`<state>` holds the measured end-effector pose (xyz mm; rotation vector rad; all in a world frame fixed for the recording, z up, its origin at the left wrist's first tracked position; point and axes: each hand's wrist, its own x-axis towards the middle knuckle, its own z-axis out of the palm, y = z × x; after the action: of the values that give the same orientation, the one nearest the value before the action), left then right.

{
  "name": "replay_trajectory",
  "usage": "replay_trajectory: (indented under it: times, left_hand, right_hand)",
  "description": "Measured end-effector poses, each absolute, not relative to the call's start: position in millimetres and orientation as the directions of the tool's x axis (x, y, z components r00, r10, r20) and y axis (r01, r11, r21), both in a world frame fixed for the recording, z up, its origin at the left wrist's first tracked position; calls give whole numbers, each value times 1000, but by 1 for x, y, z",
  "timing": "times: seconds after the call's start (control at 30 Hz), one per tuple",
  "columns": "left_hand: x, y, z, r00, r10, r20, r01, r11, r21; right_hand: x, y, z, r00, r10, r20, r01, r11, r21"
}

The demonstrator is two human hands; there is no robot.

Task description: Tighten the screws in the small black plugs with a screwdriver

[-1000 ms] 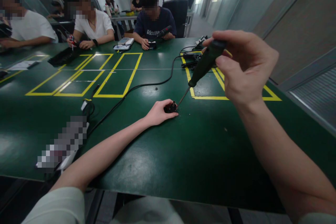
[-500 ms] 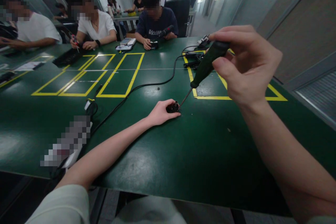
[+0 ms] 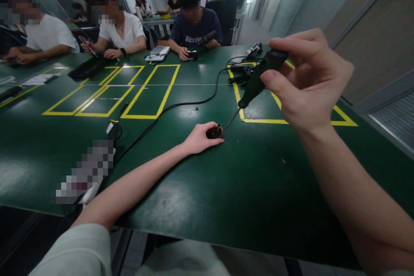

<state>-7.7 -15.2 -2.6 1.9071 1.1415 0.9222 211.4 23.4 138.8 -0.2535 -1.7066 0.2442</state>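
Note:
My left hand (image 3: 199, 138) rests on the green table (image 3: 226, 181) with its fingers closed round a small black round part (image 3: 215, 131). My right hand (image 3: 304, 82) is raised above the table and grips the dark green handle of a screwdriver (image 3: 258, 79). The thin metal shaft slants down to the left, and its tip meets the top of the black part.
A black cable (image 3: 181, 105) runs across the table from black devices (image 3: 241, 73) at the back right to a pixelated item (image 3: 87, 172) near the front left edge. Yellow tape boxes (image 3: 129, 90) mark the surface. Several people (image 3: 194, 26) sit working along the far side.
The view has shifted slightly. My right hand and the screwdriver handle have turned a little, while the tip stays on the black part and my left hand keeps its hold.

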Motion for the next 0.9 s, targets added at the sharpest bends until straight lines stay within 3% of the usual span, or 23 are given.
replay_trajectory:
  times: [0.17, 0.33, 0.57, 0.73, 0.9]
  left_hand:
    - [-8, -16, -2, 354, 913, 203, 411, -346, 843]
    - [-8, -16, -1, 350, 915, 199, 411, -341, 845]
    - [-8, -16, -1, 359, 911, 203, 408, -349, 843]
    - [-8, -16, -1, 354, 912, 205, 400, -346, 849]
    - [-8, -16, -1, 355, 913, 201, 413, -346, 843]
  right_hand:
    - [210, 26, 137, -141, 320, 937, -51, 943, -329]
    - [211, 24, 138, -119, 311, 943, 44, 950, -308]
    - [210, 24, 138, -163, 321, 933, -34, 943, -331]
    - [210, 25, 138, -118, 318, 941, 36, 948, -316]
    - [211, 24, 139, -165, 345, 924, -13, 936, -352]
